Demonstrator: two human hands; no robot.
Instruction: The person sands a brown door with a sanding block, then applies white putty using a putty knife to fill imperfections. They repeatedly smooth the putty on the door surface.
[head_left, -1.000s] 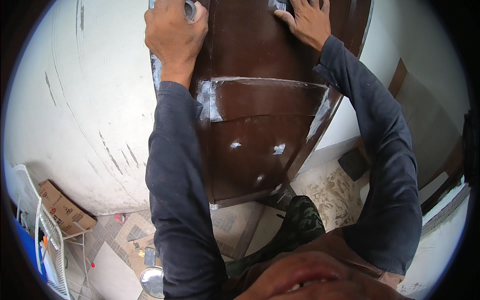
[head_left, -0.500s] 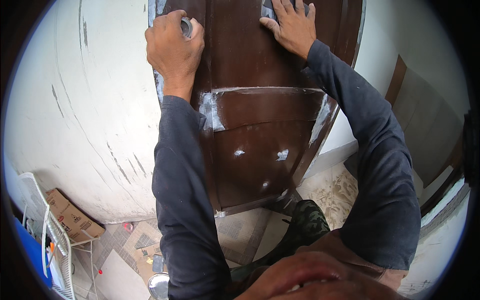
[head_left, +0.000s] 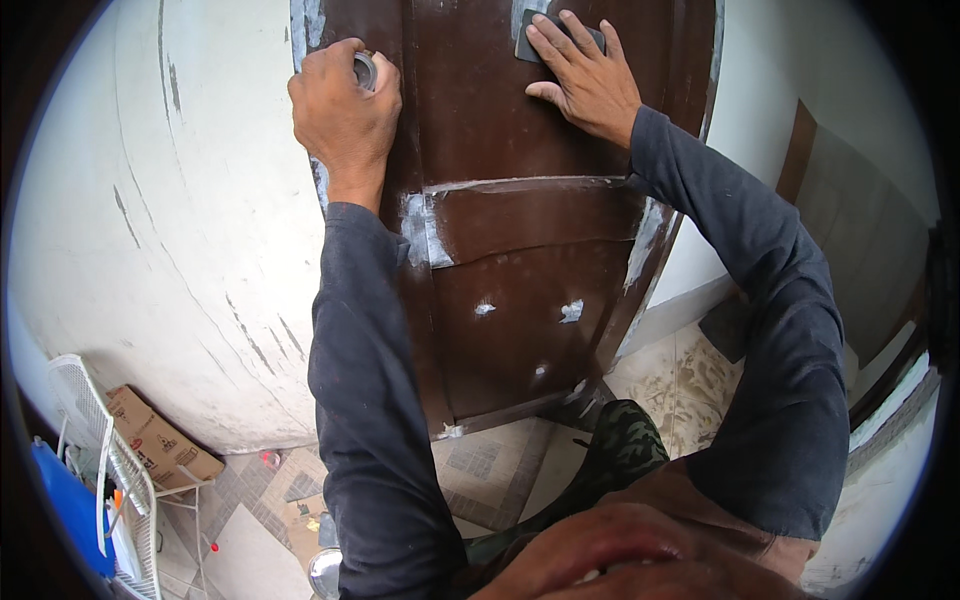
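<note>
Left hand (head_left: 343, 108) fingers grip a grey knob (head_left: 365, 70); right hand (head_left: 585, 75) fingers spread over a dark pad (head_left: 530, 42) on the patched brown door (head_left: 520, 290).

The door (head_left: 510, 290) is dark brown wood with a dull sheen, patched with matt grey-white filler; the wall (head_left: 180, 230) is rough, scuffed white plaster; the knob (head_left: 365, 70) looks like brushed metal; the pad (head_left: 535, 40) is matt dark grey; the floor (head_left: 690, 375) is stained pale tile; the box (head_left: 155, 445) is plain cardboard.

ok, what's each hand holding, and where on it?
Left hand is fisted around a small round grey metal knob at the brown wooden door. Right hand presses a dark flat pad under its fingers.
</note>
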